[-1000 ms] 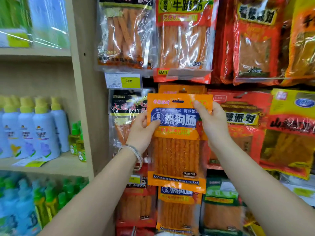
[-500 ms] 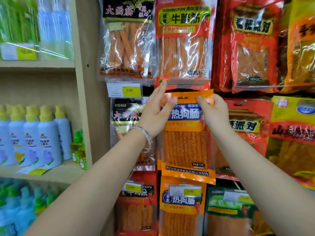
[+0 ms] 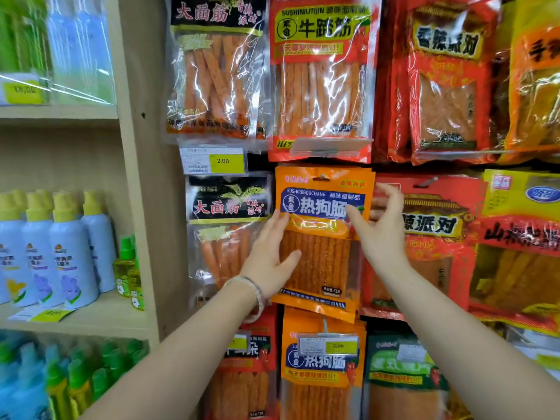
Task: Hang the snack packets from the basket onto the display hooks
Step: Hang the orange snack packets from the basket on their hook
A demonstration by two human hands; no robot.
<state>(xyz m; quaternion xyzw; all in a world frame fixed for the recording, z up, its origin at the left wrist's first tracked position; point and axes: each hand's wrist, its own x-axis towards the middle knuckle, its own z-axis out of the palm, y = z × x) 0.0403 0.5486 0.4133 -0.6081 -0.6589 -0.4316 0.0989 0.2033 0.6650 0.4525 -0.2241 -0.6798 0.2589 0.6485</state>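
An orange snack packet (image 3: 321, 237) with a blue label hangs from a display hook (image 3: 321, 178) through its top slot, in the middle row. My left hand (image 3: 269, 253) lies with straight fingers along the packet's left edge, thumb over its front. My right hand (image 3: 378, 225) is at the packet's right edge, thumb touching the blue label and fingers spread loosely behind. Neither hand grips it. The basket is out of view.
Hanging packets surround it: a black-topped one (image 3: 227, 231) left, red ones (image 3: 430, 237) right, more rows above and below. A yellow price tag (image 3: 225, 160) sits upper left. A wooden upright (image 3: 142, 177) separates shelves of spray bottles (image 3: 60, 247).
The packet went up onto the hook and now hangs there. Both hands let go of its top corners and slid down to its sides with fingers relaxed.
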